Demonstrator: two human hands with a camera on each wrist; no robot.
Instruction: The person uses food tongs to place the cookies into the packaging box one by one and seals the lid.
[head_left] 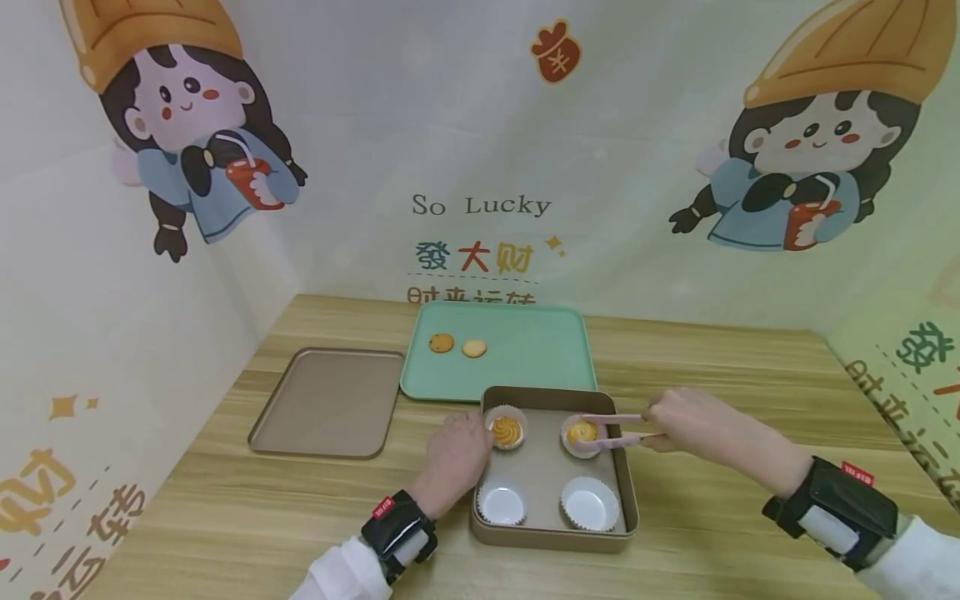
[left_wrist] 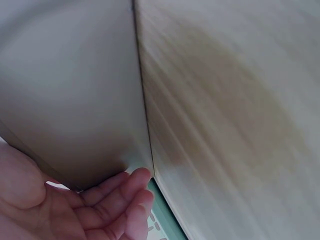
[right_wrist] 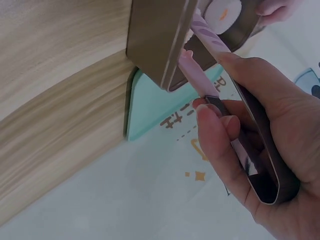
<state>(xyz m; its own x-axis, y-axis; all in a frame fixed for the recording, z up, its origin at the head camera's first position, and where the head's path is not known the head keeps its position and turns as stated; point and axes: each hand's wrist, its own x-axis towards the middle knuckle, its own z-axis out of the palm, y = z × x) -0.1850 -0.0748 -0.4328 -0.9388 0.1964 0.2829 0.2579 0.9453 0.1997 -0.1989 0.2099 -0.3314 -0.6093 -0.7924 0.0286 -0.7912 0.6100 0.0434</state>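
Observation:
My right hand point(head_left: 693, 429) grips a pair of tongs point(right_wrist: 272, 155) with pink tips. The tips reach over the right rim of a deep brown baking pan point(head_left: 536, 467), to either side of a swirled cookie point(head_left: 581, 431) in a white paper cup at the pan's back right. My left hand point(head_left: 457, 454) holds the pan's left wall, thumb and fingers on either side of the rim in the left wrist view. Close to those fingers, another swirled cookie point(head_left: 507, 431) sits in its cup at the back left. Two white cups, front left point(head_left: 502, 505) and front right point(head_left: 591, 505), hold nothing.
Behind the pan lies a mint green tray point(head_left: 525, 350) bearing two flat cookies, a darker one point(head_left: 441, 342) and a paler one point(head_left: 474, 348). A shallow brown tray point(head_left: 330, 404) is at the left on the wooden table point(head_left: 720, 375). Printed cloth hangs around the table.

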